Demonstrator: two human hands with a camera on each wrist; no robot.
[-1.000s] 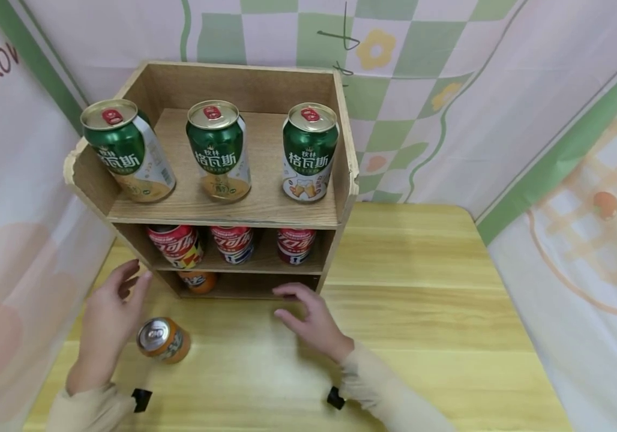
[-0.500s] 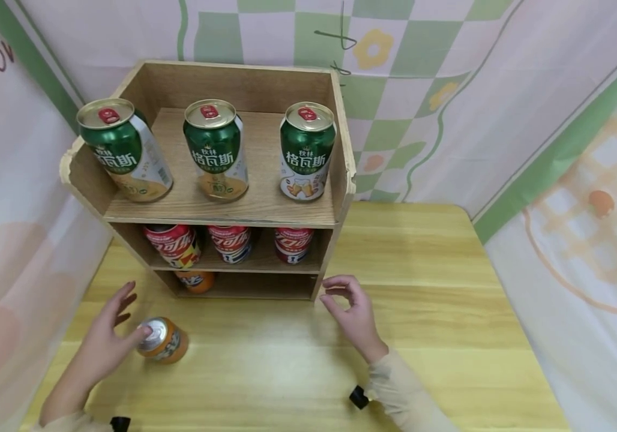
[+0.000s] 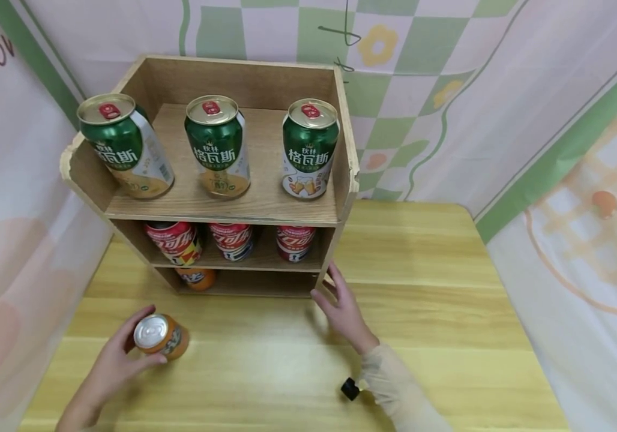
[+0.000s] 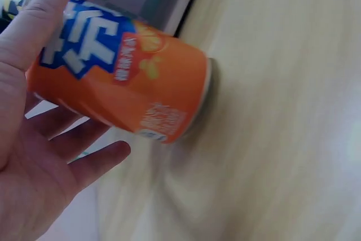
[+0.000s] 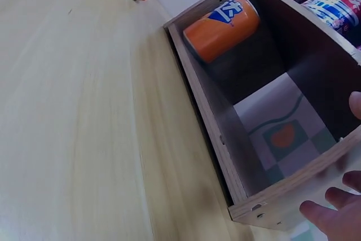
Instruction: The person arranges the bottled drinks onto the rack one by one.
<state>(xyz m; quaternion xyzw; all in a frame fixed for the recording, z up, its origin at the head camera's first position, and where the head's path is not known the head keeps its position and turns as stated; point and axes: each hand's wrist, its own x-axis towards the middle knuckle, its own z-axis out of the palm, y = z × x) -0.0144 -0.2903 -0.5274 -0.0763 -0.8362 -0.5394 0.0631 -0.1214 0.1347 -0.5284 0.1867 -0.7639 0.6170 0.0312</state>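
Note:
My left hand (image 3: 113,365) is around an orange soda can (image 3: 174,342) on the table at the front left. The thumb lies along one side of this can (image 4: 163,77) in the left wrist view, with the fingers spread on the other side. My right hand (image 3: 345,311) is at the lower right corner of the wooden shelf (image 3: 222,210), fingers extended along its outer side. In the right wrist view the fingers (image 5: 321,213) look loosely spread beside the side panel. A second orange can (image 5: 223,29) stands in the bottom compartment at its left end.
Three green-and-white cans, one of them a middle can (image 3: 219,147), stand on the top shelf. Three red cans, including a right one (image 3: 295,243), stand on the middle shelf. A patterned cloth (image 3: 384,90) hangs behind the wooden table (image 3: 422,312).
My left hand came down from beside the shelf to the orange can and closed around it. My right hand moved rightward to the shelf's lower right corner.

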